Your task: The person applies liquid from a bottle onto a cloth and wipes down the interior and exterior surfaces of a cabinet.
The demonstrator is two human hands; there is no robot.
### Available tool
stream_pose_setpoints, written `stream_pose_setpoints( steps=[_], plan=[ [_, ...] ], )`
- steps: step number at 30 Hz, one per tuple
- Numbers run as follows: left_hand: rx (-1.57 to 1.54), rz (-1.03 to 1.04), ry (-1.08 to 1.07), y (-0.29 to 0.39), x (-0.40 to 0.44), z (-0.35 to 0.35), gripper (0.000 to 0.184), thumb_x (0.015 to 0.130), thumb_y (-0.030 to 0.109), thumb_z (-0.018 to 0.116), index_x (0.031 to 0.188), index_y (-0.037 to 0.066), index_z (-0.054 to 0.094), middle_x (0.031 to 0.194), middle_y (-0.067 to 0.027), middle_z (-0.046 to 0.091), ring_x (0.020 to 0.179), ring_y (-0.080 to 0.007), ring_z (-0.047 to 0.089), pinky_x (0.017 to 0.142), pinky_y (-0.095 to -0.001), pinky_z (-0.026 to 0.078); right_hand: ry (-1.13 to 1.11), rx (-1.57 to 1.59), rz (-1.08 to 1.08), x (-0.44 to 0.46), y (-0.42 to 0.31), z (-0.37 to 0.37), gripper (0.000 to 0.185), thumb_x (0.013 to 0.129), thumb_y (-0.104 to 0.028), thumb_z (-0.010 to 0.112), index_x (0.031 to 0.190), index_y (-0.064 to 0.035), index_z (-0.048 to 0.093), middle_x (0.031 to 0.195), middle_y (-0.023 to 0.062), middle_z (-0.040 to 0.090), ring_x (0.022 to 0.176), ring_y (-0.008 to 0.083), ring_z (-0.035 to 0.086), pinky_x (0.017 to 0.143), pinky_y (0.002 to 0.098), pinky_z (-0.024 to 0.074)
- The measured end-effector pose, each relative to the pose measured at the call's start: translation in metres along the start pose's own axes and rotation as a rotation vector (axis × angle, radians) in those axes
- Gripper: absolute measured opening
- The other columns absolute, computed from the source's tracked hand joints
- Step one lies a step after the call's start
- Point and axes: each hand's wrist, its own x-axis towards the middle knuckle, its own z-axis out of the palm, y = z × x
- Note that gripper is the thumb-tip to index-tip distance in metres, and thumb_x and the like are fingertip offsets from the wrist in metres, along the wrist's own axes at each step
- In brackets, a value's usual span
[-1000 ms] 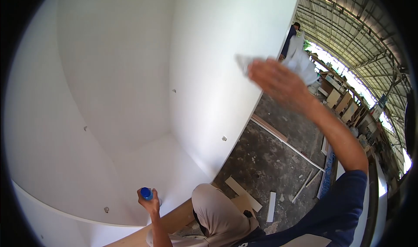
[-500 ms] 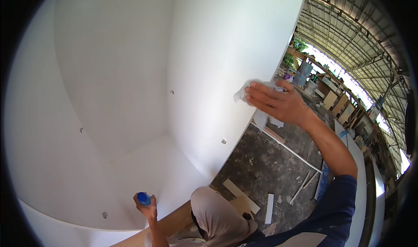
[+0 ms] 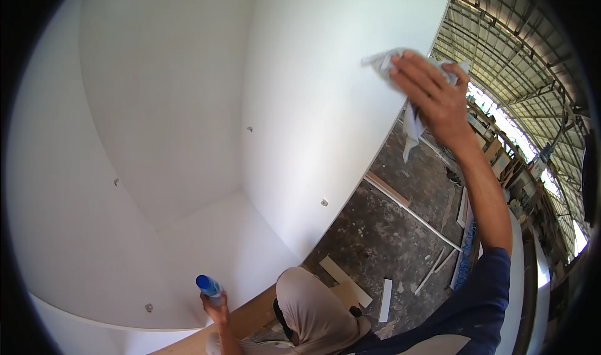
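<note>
My right hand (image 3: 435, 95) presses a crumpled white cloth (image 3: 412, 126) against the front edge of the white side panel (image 3: 313, 92). Part of the cloth hangs loose below the palm, and some of it is hidden behind the fingers. Low in the view, my left hand (image 3: 217, 308) is wrapped round a bottle with a blue cap (image 3: 209, 285). That bottle is held over the white bottom board (image 3: 219, 242) of the cabinet, its cap tilted up and to the left.
Small metal fittings (image 3: 324, 203) stick out from the cabinet walls. On the dark concrete floor (image 3: 357, 230) lie wood offcuts (image 3: 386, 300) and long thin strips (image 3: 419, 214). Boards and clutter (image 3: 501, 158) stand farther back under a metal roof (image 3: 513, 42). My bent knee (image 3: 303, 292) is beside the cabinet opening.
My right hand has moved up and to the right along the panel edge with the cloth. The left hand still holds the bottle, now tilted a little differently.
</note>
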Motion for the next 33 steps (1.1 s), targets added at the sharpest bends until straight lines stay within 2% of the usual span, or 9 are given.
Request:
stream_pose_setpoints(
  steps=[5,11,14,16,19,21,27,30,33],
  plan=[
    [0.129,0.027,0.001,-0.022,-0.001,-0.003,0.077,0.077,0.027,0.084,0.14,0.001,0.048,0.128,-0.0224,0.061,0.118,-0.0397,0.058,0.104,-0.0493,0.044,-0.125,0.309,-0.114,-0.053,-0.09,0.014,0.043,0.096,-0.009,0.056,0.135,-0.0253,0.063,0.15,-0.0087,0.054,0.138,0.008,0.049,0.103,0.0382,0.0341],
    [0.156,-0.004,0.036,-0.03,-0.006,-0.005,0.078,0.079,0.028,0.082,0.142,-0.001,0.045,0.132,-0.0246,0.058,0.122,-0.0417,0.055,0.105,-0.0518,0.042,-0.012,0.114,0.072,0.01,-0.003,-0.008,0.057,0.082,0.007,0.064,0.13,-0.024,0.066,0.145,-0.007,0.059,0.136,0.0097,0.052,0.108,0.0408,0.0266],
    [0.172,0.05,0.029,-0.029,-0.005,-0.005,0.077,0.08,0.027,0.081,0.142,-0.002,0.045,0.131,-0.0243,0.058,0.121,-0.0417,0.055,0.105,-0.0519,0.042,0.019,0.076,0.101,0.009,-0.012,-0.002,0.054,0.081,0.0,0.061,0.132,-0.0164,0.065,0.146,-0.001,0.058,0.139,0.0134,0.05,0.112,0.0427,0.0235],
    [0.028,0.055,-0.009,-0.026,-0.004,-0.003,0.075,0.081,0.025,0.08,0.141,-0.003,0.045,0.131,-0.0246,0.057,0.12,-0.0424,0.055,0.105,-0.0518,0.042,-0.199,0.217,0.005,-0.014,-0.073,-0.011,0.047,0.09,-0.019,0.058,0.135,-0.0048,0.062,0.152,0.0067,0.052,0.145,0.0178,0.041,0.118,0.0488,0.0247],
    [0.118,0.108,0.067,-0.043,-0.009,0.004,0.074,0.081,0.026,0.079,0.141,-0.001,0.046,0.129,-0.0229,0.058,0.118,-0.04,0.056,0.103,-0.05,0.043,-0.398,0.431,-0.047,-0.028,-0.121,-0.012,0.053,0.093,-0.034,0.06,0.138,-0.004,0.06,0.154,0.0102,0.048,0.148,0.0233,0.037,0.117,0.0523,0.0291],
    [0.118,0.095,0.055,-0.032,-0.006,0.002,0.075,0.079,0.027,0.081,0.141,0.001,0.046,0.126,-0.0214,0.06,0.116,-0.0388,0.058,0.102,-0.0496,0.045,-0.268,0.16,-0.036,-0.013,-0.108,-0.006,0.06,0.094,-0.04,0.06,0.14,-0.0026,0.058,0.154,0.0135,0.047,0.149,0.028,0.035,0.115,0.0538,0.0327],
    [0.038,0.054,0.049,-0.014,-0.006,0.002,0.073,0.079,0.027,0.079,0.139,0.0,0.048,0.122,-0.0221,0.061,0.114,-0.0385,0.059,0.1,-0.0496,0.045,-0.292,-0.721,0.462,0.145,0.126,-0.029,0.065,0.103,-0.045,0.039,0.158,-0.0119,0.031,0.165,0.0031,0.031,0.152,0.015,0.026,0.127,0.0484,0.0034],
    [0.055,0.085,0.027,-0.02,-0.004,0.0,0.073,0.075,0.017,0.08,0.137,-0.003,0.047,0.119,-0.0237,0.06,0.112,-0.0419,0.058,0.101,-0.0526,0.043,-0.369,-0.406,0.631,0.212,0.184,-0.043,0.07,0.104,-0.042,0.041,0.156,0.0029,0.028,0.165,0.0183,0.025,0.154,0.0358,0.016,0.127,0.0449,0.0108],
    [0.125,0.187,0.161,-0.025,-0.006,0.005,0.062,0.074,0.015,0.079,0.127,-0.004,0.053,0.109,-0.0223,0.064,0.101,-0.0407,0.062,0.093,-0.0504,0.048,-0.211,-0.441,0.544,0.227,0.166,0.032,0.069,0.104,-0.04,0.04,0.155,0.0048,0.029,0.163,0.0194,0.03,0.153,0.0357,0.018,0.127,0.0456,0.0092]
  ],
)
